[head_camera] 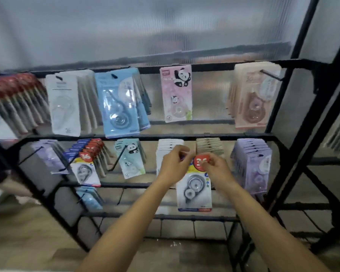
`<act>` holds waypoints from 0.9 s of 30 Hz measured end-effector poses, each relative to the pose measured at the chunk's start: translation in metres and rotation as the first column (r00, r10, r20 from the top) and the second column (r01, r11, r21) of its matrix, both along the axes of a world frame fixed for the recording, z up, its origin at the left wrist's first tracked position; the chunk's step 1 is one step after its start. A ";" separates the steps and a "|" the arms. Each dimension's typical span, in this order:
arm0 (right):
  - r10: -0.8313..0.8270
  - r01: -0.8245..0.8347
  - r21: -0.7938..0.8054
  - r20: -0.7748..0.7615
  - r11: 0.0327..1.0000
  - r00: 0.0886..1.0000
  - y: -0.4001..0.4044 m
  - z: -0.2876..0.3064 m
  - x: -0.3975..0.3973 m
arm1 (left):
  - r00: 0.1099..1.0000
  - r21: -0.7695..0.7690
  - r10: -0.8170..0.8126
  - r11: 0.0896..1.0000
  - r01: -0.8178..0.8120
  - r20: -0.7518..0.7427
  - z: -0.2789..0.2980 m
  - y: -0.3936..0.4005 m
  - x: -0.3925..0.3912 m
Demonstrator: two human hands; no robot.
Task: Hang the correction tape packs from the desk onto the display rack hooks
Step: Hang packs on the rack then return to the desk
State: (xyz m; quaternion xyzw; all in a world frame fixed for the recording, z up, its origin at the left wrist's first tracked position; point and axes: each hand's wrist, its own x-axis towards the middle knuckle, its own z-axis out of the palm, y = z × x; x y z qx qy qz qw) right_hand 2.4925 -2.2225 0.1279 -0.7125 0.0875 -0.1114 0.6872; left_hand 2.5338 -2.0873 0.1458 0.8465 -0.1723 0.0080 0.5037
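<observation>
A correction tape pack (194, 190) with a red round "36" label and a grey tape dispenser hangs upright in front of the black display rack (145, 137), at its middle row. My left hand (174, 165) pinches the pack's top left corner. My right hand (216, 169) pinches its top right, beside the red label. The pack's hang hole is hidden behind my fingers. Behind my hands, a row of white packs (170, 146) hangs on a hook. The desk is out of view.
Matching red-label packs (86, 163) hang at middle left. Panda packs (176, 95), blue packs (120, 103), purple packs (251, 165) and pink-brown packs (251, 99) fill other hooks. Bare hooks (30, 155) jut out at left. A black frame post (294, 107) stands right.
</observation>
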 end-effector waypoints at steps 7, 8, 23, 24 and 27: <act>-0.042 0.047 -0.042 0.102 0.998 0.994 0.122 0.025 0.036 | 0.976 -0.151 0.216 0.966 -0.209 0.026 -0.007 0.142 0.003; -0.054 0.059 -0.042 0.124 0.997 0.991 0.136 0.030 0.040 | 0.976 -0.172 0.219 0.961 -0.216 -0.002 -0.008 0.162 0.004; 0.050 -0.048 -0.031 0.074 0.998 0.996 0.374 0.009 0.069 | 0.973 -0.338 0.212 0.913 -0.229 -0.087 -0.037 0.371 0.038; 0.042 -0.039 -0.038 0.057 0.998 0.997 0.380 0.006 0.069 | 0.968 -0.340 0.229 0.906 -0.252 -0.107 -0.039 0.375 0.039; 0.014 -0.014 -0.070 -0.006 0.997 1.000 0.391 -0.002 0.071 | 0.962 -0.340 0.222 0.902 -0.265 -0.160 -0.049 0.383 0.043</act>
